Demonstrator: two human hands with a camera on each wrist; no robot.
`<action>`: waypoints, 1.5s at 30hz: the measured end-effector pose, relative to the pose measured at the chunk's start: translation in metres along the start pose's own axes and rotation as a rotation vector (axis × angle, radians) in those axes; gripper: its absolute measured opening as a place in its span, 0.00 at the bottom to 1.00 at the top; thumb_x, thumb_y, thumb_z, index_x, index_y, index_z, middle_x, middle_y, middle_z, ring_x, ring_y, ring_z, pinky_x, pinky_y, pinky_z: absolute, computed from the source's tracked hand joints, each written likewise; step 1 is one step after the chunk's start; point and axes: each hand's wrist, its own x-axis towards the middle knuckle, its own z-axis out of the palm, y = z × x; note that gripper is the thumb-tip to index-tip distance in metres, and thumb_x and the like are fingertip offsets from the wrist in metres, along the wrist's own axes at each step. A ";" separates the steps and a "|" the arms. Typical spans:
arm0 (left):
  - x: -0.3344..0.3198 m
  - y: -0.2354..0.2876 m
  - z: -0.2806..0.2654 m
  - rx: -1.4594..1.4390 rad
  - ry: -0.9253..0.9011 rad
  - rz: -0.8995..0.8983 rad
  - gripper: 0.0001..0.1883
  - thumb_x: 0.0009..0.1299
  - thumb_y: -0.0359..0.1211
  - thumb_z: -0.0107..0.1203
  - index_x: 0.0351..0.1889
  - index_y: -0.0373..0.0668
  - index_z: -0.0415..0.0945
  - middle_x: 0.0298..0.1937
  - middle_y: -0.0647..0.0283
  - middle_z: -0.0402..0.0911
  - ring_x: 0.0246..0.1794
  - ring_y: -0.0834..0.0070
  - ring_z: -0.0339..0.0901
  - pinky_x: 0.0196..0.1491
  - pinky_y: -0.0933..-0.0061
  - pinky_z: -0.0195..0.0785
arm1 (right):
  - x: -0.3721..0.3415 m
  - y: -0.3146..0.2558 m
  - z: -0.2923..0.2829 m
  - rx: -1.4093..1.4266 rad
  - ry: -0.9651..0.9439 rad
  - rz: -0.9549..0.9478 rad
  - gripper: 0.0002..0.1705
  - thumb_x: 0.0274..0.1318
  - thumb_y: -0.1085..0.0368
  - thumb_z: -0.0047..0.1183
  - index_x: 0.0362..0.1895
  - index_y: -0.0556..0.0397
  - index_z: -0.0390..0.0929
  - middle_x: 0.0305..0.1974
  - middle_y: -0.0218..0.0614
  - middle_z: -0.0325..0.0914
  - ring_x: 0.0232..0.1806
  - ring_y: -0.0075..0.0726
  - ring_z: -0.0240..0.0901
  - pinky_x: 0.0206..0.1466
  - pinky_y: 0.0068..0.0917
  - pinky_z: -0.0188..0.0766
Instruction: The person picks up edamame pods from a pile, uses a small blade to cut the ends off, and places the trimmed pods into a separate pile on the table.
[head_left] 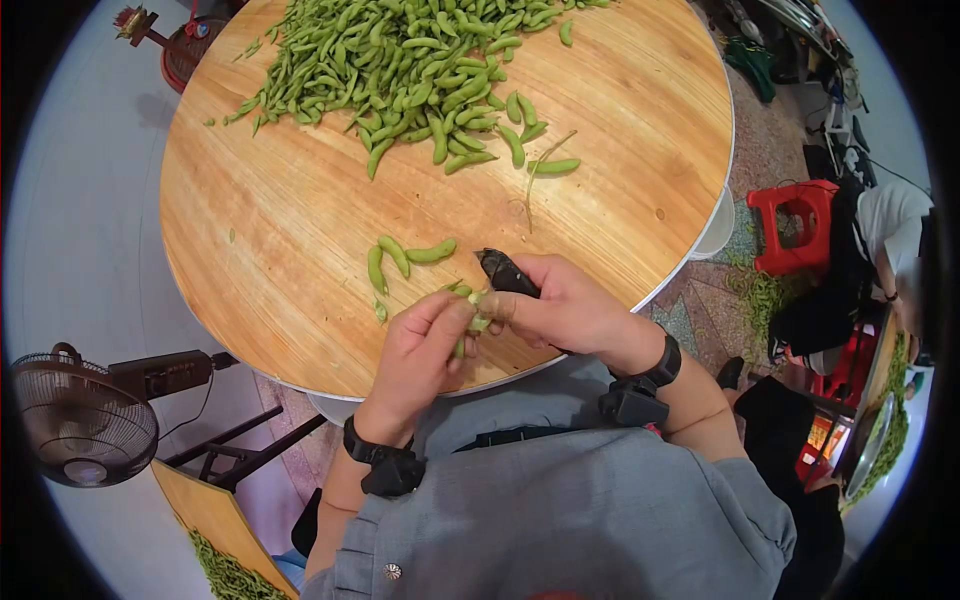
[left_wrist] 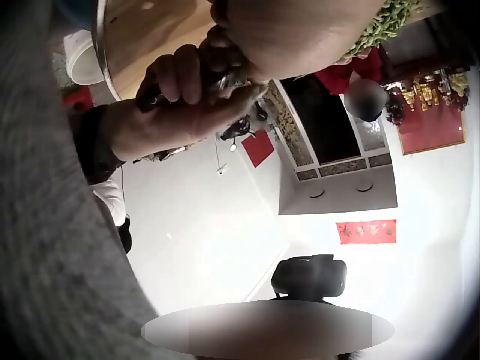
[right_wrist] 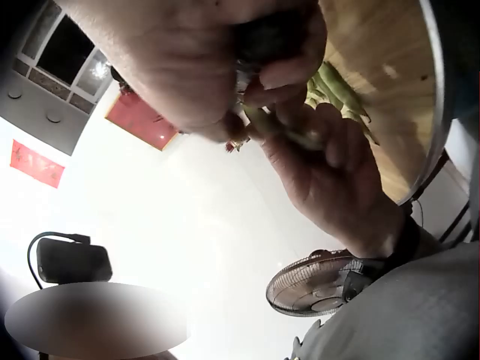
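My left hand (head_left: 412, 350) pinches a plump green pod (head_left: 480, 324); my right hand (head_left: 578, 306) curls round a black hand tool (head_left: 508, 275).
I'd steady the pod with a light, close pinch.

**Grey clothing, black gear at wrists and head**

The head view shows a plain grey short-sleeved cloth top (head_left: 600, 510), gathered in pleats towards seven o'clock, with a round silvery flower-shaped ornament (head_left: 392, 572) near half past six. The left hand (head_left: 415, 350) and right hand (head_left: 570, 305) are bare. Black wrist straps (head_left: 664, 361) with boxy black modules (head_left: 635, 403) sit at seven and four o'clock. At eight o'clock in the right wrist view, a black rounded-rectangular head unit (right_wrist: 74, 261) has a curved black cable (right_wrist: 31, 251).
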 end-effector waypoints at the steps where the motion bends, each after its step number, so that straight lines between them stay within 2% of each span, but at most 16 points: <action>1: 0.000 0.000 0.000 0.000 0.001 0.003 0.09 0.69 0.34 0.48 0.32 0.38 0.72 0.20 0.74 0.69 0.19 0.90 0.62 0.20 0.88 0.53 | 0.000 0.000 -0.001 -0.002 -0.001 -0.002 0.11 0.55 0.61 0.51 0.38 0.55 0.72 0.24 0.23 0.70 0.21 0.13 0.60 0.22 0.13 0.58; 4: -0.001 -0.004 0.000 -0.315 -0.109 -0.101 0.09 0.69 0.34 0.49 0.29 0.39 0.72 0.19 0.74 0.68 0.17 0.90 0.61 0.19 0.87 0.52 | 0.000 0.004 -0.001 0.157 -0.057 0.044 0.08 0.55 0.63 0.50 0.34 0.54 0.72 0.22 0.24 0.70 0.17 0.11 0.58 0.18 0.12 0.54; 6: 0.003 -0.013 -0.005 0.121 -0.134 0.126 0.10 0.68 0.34 0.50 0.26 0.39 0.71 0.18 0.75 0.66 0.15 0.90 0.59 0.18 0.86 0.50 | 0.002 0.008 0.000 0.120 -0.094 0.068 0.05 0.54 0.65 0.47 0.31 0.53 0.71 0.20 0.25 0.69 0.14 0.13 0.57 0.16 0.14 0.53; 10: 0.003 -0.011 0.000 0.128 -0.144 0.164 0.11 0.68 0.35 0.50 0.25 0.40 0.72 0.17 0.75 0.66 0.14 0.90 0.58 0.16 0.86 0.48 | 0.001 0.003 0.003 0.181 -0.089 0.127 0.04 0.52 0.67 0.45 0.29 0.54 0.71 0.18 0.27 0.67 0.14 0.14 0.57 0.16 0.14 0.53; 12: 0.001 -0.015 -0.004 -0.054 -0.140 0.017 0.11 0.68 0.35 0.50 0.26 0.40 0.72 0.17 0.76 0.65 0.15 0.91 0.58 0.16 0.87 0.46 | 0.001 0.004 0.008 0.235 -0.009 0.164 0.04 0.51 0.67 0.44 0.28 0.54 0.70 0.18 0.28 0.67 0.13 0.15 0.57 0.15 0.14 0.53; 16: 0.002 -0.015 0.004 -0.141 -0.035 -0.049 0.12 0.70 0.37 0.47 0.28 0.40 0.72 0.18 0.76 0.65 0.14 0.91 0.56 0.16 0.87 0.46 | 0.006 0.011 0.009 0.291 0.038 0.186 0.05 0.51 0.66 0.45 0.28 0.54 0.69 0.17 0.28 0.66 0.13 0.16 0.57 0.15 0.15 0.53; 22: 0.001 -0.009 0.009 -0.367 0.038 0.034 0.14 0.73 0.39 0.41 0.36 0.38 0.70 0.20 0.71 0.67 0.13 0.89 0.54 0.15 0.87 0.44 | 0.011 0.012 0.009 0.079 0.229 -0.056 0.06 0.52 0.65 0.47 0.29 0.54 0.69 0.17 0.25 0.66 0.14 0.15 0.59 0.16 0.15 0.55; 28: -0.002 -0.016 0.001 -0.371 -0.073 -0.046 0.14 0.73 0.39 0.40 0.36 0.38 0.68 0.21 0.71 0.67 0.13 0.89 0.53 0.15 0.87 0.43 | 0.011 0.010 0.010 -0.179 0.378 -0.246 0.07 0.53 0.64 0.51 0.29 0.54 0.71 0.17 0.22 0.65 0.14 0.14 0.58 0.16 0.13 0.55; 30: -0.001 -0.018 -0.004 -0.218 -0.112 0.029 0.13 0.73 0.38 0.41 0.36 0.38 0.68 0.21 0.70 0.66 0.13 0.89 0.52 0.15 0.87 0.43 | 0.007 -0.002 0.012 -0.040 0.206 0.043 0.07 0.54 0.64 0.52 0.29 0.53 0.72 0.16 0.22 0.65 0.15 0.13 0.58 0.17 0.13 0.54; 31: -0.002 -0.018 -0.004 -0.217 -0.114 0.030 0.13 0.73 0.38 0.41 0.36 0.38 0.68 0.21 0.70 0.66 0.13 0.89 0.52 0.15 0.87 0.43 | 0.007 -0.001 0.012 -0.040 0.207 0.041 0.07 0.54 0.64 0.52 0.29 0.53 0.72 0.16 0.22 0.65 0.15 0.13 0.58 0.17 0.13 0.54; 33: -0.004 -0.018 -0.004 -0.536 -0.228 -0.046 0.11 0.72 0.37 0.42 0.36 0.39 0.68 0.21 0.70 0.66 0.12 0.89 0.51 0.15 0.87 0.43 | 0.007 0.003 0.013 0.141 0.143 -0.025 0.08 0.55 0.63 0.52 0.29 0.53 0.71 0.16 0.22 0.65 0.15 0.13 0.58 0.17 0.13 0.53; 34: -0.005 -0.020 -0.003 -0.536 -0.228 -0.042 0.11 0.72 0.37 0.42 0.36 0.39 0.68 0.21 0.70 0.66 0.12 0.89 0.51 0.15 0.87 0.43 | 0.007 0.002 0.014 0.138 0.142 -0.027 0.08 0.55 0.63 0.52 0.29 0.53 0.71 0.16 0.22 0.65 0.15 0.13 0.58 0.17 0.13 0.53; 36: -0.007 -0.023 -0.002 -0.924 -0.461 -0.099 0.10 0.72 0.36 0.42 0.36 0.39 0.69 0.19 0.71 0.65 0.12 0.88 0.50 0.15 0.87 0.43 | 0.005 -0.001 0.016 0.434 0.029 0.102 0.06 0.56 0.66 0.50 0.28 0.53 0.70 0.19 0.24 0.66 0.15 0.13 0.56 0.16 0.12 0.50; 40: -0.011 -0.018 -0.001 -0.726 -0.344 -0.125 0.09 0.70 0.35 0.47 0.36 0.39 0.69 0.20 0.71 0.66 0.12 0.88 0.52 0.15 0.87 0.44 | 0.004 0.003 0.016 0.301 0.076 0.068 0.07 0.55 0.66 0.50 0.27 0.53 0.70 0.18 0.23 0.64 0.15 0.13 0.55 0.16 0.13 0.50; 42: -0.011 -0.018 -0.003 -0.376 -0.116 -0.010 0.07 0.67 0.34 0.52 0.35 0.39 0.70 0.20 0.70 0.67 0.13 0.89 0.55 0.15 0.88 0.45 | 0.003 0.001 0.018 0.100 0.111 0.077 0.07 0.55 0.66 0.49 0.27 0.53 0.70 0.17 0.22 0.63 0.14 0.13 0.54 0.16 0.14 0.50; 45: -0.010 -0.013 0.002 -0.158 0.010 0.106 0.07 0.65 0.33 0.55 0.33 0.40 0.71 0.19 0.70 0.68 0.12 0.90 0.57 0.14 0.87 0.46 | 0.006 -0.001 0.027 -0.073 0.128 0.091 0.07 0.53 0.65 0.49 0.27 0.54 0.70 0.15 0.24 0.64 0.13 0.14 0.56 0.15 0.15 0.52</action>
